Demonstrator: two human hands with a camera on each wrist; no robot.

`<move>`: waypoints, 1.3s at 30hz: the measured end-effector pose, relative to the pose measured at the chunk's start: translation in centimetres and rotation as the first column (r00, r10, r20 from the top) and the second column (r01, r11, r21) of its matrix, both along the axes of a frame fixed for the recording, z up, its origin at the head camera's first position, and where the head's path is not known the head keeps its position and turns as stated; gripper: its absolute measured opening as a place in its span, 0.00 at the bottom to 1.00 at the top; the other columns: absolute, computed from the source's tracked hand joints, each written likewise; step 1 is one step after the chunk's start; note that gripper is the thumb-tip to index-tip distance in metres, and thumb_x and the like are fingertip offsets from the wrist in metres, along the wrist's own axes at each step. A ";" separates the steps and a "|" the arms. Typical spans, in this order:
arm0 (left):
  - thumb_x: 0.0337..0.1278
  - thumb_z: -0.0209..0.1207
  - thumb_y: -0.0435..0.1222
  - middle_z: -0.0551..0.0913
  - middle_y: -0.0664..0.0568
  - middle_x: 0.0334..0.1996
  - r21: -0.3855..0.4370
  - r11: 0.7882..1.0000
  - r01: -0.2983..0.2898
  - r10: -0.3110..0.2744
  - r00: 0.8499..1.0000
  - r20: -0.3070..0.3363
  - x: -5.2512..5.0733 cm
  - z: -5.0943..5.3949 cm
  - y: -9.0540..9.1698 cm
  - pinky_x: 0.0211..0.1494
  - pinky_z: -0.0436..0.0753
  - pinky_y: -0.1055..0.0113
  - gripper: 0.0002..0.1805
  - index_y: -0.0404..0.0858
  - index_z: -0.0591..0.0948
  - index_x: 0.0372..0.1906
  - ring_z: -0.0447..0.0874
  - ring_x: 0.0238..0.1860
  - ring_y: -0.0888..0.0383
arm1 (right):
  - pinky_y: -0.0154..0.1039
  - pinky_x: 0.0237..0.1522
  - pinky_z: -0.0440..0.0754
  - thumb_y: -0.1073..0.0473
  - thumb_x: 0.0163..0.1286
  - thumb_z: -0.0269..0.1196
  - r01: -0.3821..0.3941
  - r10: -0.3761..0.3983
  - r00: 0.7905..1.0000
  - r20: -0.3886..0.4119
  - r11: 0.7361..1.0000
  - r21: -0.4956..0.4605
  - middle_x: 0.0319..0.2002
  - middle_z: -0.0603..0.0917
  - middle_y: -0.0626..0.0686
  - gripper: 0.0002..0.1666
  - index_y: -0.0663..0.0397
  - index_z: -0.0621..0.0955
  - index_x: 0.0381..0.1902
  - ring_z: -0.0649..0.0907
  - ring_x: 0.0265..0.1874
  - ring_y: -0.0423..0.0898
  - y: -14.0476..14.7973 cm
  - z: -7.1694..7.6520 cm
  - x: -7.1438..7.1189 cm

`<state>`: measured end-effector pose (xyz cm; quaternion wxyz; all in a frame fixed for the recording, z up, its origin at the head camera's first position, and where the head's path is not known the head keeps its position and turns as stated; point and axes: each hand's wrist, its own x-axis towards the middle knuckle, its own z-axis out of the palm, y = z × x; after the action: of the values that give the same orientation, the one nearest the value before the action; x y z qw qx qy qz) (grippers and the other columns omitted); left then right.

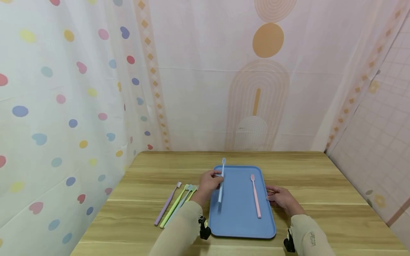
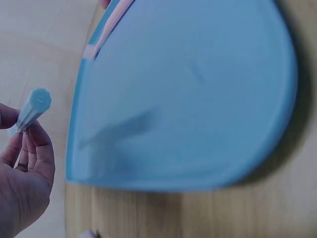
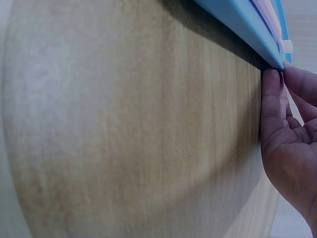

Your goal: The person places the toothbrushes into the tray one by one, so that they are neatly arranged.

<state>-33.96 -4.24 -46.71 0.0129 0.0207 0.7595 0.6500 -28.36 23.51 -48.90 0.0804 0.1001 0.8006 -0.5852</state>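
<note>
A light-blue toothbrush (image 1: 221, 185) is pinched between the thumb and fingers of my left hand (image 1: 209, 183), over the left side of the blue tray (image 1: 238, 224). Its handle end (image 2: 39, 99) faces the camera in the left wrist view, and its shadow falls on the tray. On the tray's right half lies a pink toothbrush (image 1: 256, 199), head toward the far side. At the tray's right edge, my right hand (image 1: 282, 199) pinches the rim; in the right wrist view the thumb (image 3: 299, 82) is on top and a finger lies against the outer side.
Left of the tray, several toothbrushes lie on the wooden table (image 1: 320, 188): a purple one (image 1: 167, 205), a green one (image 1: 173, 209) and others partly covered by my left arm. Patterned curtains (image 1: 192, 106) hang behind the table and at its left.
</note>
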 end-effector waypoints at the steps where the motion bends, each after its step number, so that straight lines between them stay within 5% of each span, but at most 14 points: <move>1: 0.54 0.61 0.27 0.80 0.47 0.30 -0.009 1.000 0.002 -0.002 1.000 0.002 0.1 -0.1 0.3 0.31 0.79 0.67 0.19 0.27 0.82 0.52 0.75 0.25 0.60 | 0.42 0.41 0.84 0.76 0.65 0.59 -0.006 0.006 1.000 -0.001 1.000 0.001 0.44 0.83 0.62 0.29 0.74 0.71 0.65 0.83 0.37 0.47 0.0 0.0 0.0; 12: 0.51 0.61 0.26 0.79 0.49 0.25 -0.009 1.000 -0.016 0.016 1.000 -0.018 2.1 -0.2 3.7 0.30 0.82 0.66 0.18 0.28 0.83 0.50 0.75 0.22 0.61 | 0.43 0.41 0.84 0.75 0.65 0.59 -0.012 0.012 1.000 -0.008 1.000 0.011 0.44 0.83 0.61 0.30 0.74 0.70 0.66 0.83 0.37 0.46 0.0 0.4 0.3; 23: 0.52 0.64 0.28 0.80 0.51 0.26 -0.003 0.994 -0.112 0.112 0.993 0.024 4.2 -1.5 8.0 0.28 0.81 0.65 0.17 0.32 0.84 0.49 0.77 0.23 0.60 | 0.43 0.41 0.84 0.75 0.65 0.60 -0.015 0.015 1.000 -0.013 1.000 0.013 0.42 0.83 0.61 0.30 0.74 0.70 0.66 0.82 0.36 0.46 0.4 0.4 0.5; 32: 0.51 0.66 0.30 0.81 0.52 0.27 -0.063 0.980 -0.189 0.192 0.981 0.041 4.9 -2.3 9.5 0.30 0.79 0.64 0.15 0.36 0.86 0.46 0.78 0.26 0.59 | 0.40 0.39 0.83 0.74 0.65 0.59 -0.012 0.012 1.000 0.007 1.000 0.010 0.43 0.83 0.61 0.30 0.73 0.70 0.66 0.82 0.37 0.46 0.6 0.3 0.5; 39: 0.50 0.65 0.28 0.82 0.51 0.27 -0.070 0.983 -0.169 0.173 0.983 0.060 5.3 -2.5 10.0 0.29 0.80 0.63 0.15 0.35 0.86 0.46 0.79 0.26 0.58 | 0.41 0.39 0.83 0.74 0.65 0.59 -0.010 0.010 1.000 -0.010 1.000 0.010 0.43 0.83 0.61 0.30 0.73 0.70 0.66 0.82 0.36 0.46 0.4 0.4 0.5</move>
<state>-28.69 5.71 -49.19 -0.0172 -0.0663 0.7783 0.6242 -27.84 23.92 -48.46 0.0787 0.0935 0.8044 -0.5813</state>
